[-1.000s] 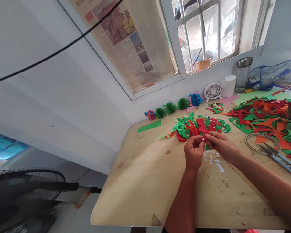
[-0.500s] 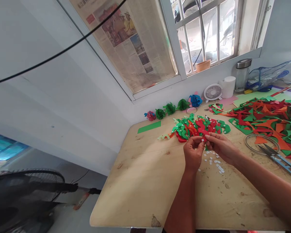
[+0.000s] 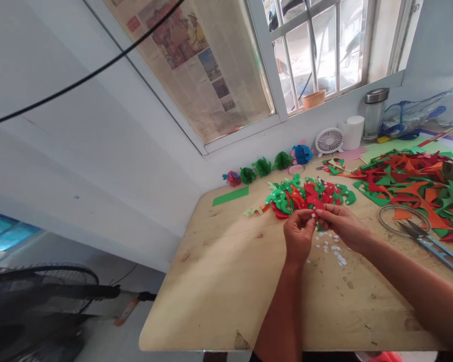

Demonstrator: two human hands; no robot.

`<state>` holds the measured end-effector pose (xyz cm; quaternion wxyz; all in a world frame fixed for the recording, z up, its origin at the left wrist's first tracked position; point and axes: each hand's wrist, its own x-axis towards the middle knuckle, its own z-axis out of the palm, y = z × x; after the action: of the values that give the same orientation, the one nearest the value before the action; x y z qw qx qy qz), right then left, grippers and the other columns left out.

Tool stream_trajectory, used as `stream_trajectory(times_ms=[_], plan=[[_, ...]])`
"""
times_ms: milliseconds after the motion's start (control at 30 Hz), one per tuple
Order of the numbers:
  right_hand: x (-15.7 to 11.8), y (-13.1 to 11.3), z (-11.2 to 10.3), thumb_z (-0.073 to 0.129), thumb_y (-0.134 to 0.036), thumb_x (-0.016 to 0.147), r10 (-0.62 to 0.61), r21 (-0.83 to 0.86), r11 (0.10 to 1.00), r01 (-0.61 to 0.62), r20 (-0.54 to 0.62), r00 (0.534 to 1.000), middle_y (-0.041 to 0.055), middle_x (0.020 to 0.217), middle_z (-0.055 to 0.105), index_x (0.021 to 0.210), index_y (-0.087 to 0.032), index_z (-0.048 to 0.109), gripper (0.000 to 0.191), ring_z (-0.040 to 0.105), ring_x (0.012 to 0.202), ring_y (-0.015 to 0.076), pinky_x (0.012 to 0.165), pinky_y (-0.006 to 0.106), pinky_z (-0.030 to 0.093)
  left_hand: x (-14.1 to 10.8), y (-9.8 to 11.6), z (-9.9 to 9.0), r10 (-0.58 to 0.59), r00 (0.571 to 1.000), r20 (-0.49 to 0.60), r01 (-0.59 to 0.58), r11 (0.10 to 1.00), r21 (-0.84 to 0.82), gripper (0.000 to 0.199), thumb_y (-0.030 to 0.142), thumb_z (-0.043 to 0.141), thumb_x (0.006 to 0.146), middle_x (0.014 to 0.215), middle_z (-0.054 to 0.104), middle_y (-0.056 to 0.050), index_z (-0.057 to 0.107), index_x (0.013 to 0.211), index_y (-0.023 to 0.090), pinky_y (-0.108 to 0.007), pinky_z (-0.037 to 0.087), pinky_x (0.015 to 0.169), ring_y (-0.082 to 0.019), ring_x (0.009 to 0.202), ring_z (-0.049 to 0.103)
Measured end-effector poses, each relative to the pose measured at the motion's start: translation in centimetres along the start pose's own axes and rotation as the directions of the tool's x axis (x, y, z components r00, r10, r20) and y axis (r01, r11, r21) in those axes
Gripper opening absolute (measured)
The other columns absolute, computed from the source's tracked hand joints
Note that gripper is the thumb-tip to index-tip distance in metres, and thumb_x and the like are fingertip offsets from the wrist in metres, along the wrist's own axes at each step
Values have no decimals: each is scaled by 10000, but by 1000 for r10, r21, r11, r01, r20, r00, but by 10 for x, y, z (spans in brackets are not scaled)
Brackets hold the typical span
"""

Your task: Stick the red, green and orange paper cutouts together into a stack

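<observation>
My left hand [image 3: 299,234] and my right hand [image 3: 342,223] meet over the wooden table, their fingers pinched on one red paper piece [image 3: 314,203] that bears a small white square. Just behind them lies a pile of green, red and orange paper cut-outs [image 3: 287,197], several with white squares on them. Small white squares [image 3: 338,257] are scattered on the table below my right hand. The lower part of the red piece is partly hidden by my fingertips.
Scissors [image 3: 434,246] and a ring [image 3: 385,221] lie at right, before a heap of paper scraps [image 3: 419,176]. Paper figures [image 3: 263,167], a small fan [image 3: 329,141] and a glass bottle [image 3: 374,115] line the wall. A green strip [image 3: 230,196] lies at the table's far left.
The view has shifted slightly. Both hands keep their pinch on the red piece, and my fingertips have moved only a little.
</observation>
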<state>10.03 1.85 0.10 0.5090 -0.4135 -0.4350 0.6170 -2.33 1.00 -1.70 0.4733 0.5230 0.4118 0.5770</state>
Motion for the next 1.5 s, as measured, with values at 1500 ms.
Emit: stream_trajectory(times_ms=[1500], plan=[[3,15,0,475,-454,796,-377,-677,686,265,-20,926,-66,495,237,551,-217,254,406,244,459,83,428,237,178,5,0,-1,-200,964,-175,204,979,6,198,314,665,644,595,625,-19,635,669,121,-218,435,539,-105,539,567]])
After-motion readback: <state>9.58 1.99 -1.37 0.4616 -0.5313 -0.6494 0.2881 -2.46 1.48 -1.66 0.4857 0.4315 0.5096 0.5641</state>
